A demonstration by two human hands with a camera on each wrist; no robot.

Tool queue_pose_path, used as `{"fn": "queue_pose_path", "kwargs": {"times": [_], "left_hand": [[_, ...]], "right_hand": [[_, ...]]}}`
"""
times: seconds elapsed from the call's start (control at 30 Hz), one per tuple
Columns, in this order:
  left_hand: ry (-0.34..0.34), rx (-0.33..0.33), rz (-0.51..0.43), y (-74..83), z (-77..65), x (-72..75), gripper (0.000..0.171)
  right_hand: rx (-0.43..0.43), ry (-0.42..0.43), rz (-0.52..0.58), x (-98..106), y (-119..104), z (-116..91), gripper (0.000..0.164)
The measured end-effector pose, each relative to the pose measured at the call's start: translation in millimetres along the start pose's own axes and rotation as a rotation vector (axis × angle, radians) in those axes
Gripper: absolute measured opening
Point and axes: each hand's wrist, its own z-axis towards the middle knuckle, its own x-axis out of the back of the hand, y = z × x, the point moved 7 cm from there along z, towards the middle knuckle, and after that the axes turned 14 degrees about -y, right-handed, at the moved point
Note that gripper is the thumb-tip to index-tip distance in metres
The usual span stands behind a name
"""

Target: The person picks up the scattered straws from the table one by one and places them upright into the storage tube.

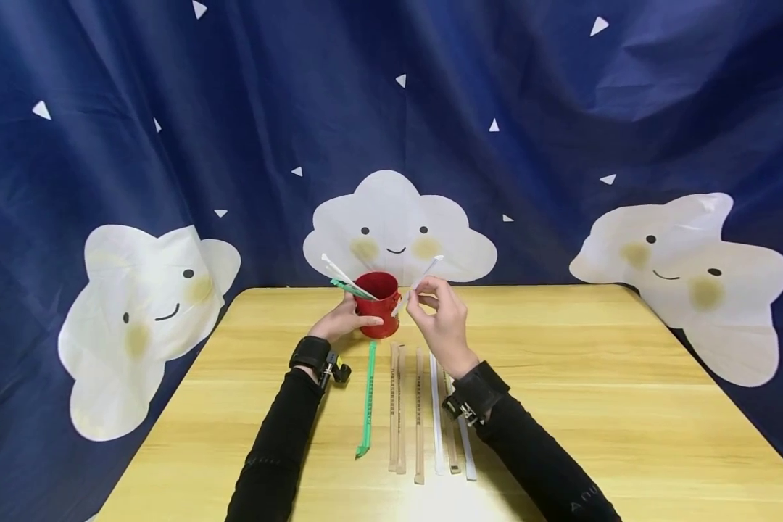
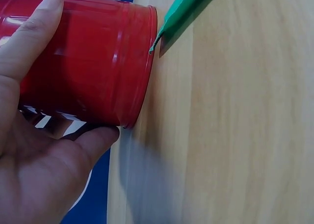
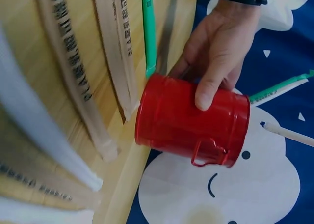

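Red and tin, the small mug [image 1: 380, 304] stood on the wooden counter [image 1: 561, 377], our left hand [image 1: 346, 319] wrapped round it. Our right hand [image 1: 438, 319] pinched a white wrapped straw [image 1: 424, 279] beside its rim. Two straws were in; six wrapped straws [image 1: 417, 413] still lay waiting.

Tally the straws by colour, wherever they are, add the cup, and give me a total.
Green straws: 2
Brown straws: 4
White straws: 4
Red cup: 1
Total: 11
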Motion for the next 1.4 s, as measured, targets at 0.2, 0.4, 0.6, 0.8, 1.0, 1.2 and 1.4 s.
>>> {"fn": "queue_pose_path", "kwargs": {"times": [0.2, 0.4, 0.6, 0.8, 1.0, 1.2, 1.4], "left_hand": [[-0.008, -0.013, 0.015, -1.1, -1.5, -1.3, 0.090], [0.009, 0.000, 0.007, 0.7, 0.5, 0.8, 0.093], [0.009, 0.026, -0.003, -2.8, 0.0, 6.4, 0.098], [0.002, 0.016, -0.005, -4.5, -1.9, 7.5, 0.097], [-0.016, 0.007, -0.015, -7.2, -0.6, 7.2, 0.091], [-0.038, -0.006, -0.033, -6.6, 1.5, 5.0, 0.087], [-0.044, -0.044, -0.035, -2.7, 2.1, 2.0, 0.083]], "right_hand": [[0.011, -0.009, -0.022, -14.9, 2.5, 6.3, 0.021], [-0.011, 0.007, -0.019, -19.2, 8.0, 19.3, 0.017], [-0.025, -0.050, -0.009, -31.9, 16.7, 26.1, 0.014], [-0.088, -0.168, -0.036, -51.0, 30.5, 22.9, 0.013], [-0.162, -0.290, -0.109, -71.9, 41.5, 18.2, 0.015], [-0.226, -0.374, -0.115, -84.6, 45.8, 18.5, 0.014], [-0.285, -0.420, -0.086, -91.8, 47.1, 16.6, 0.013]]}}
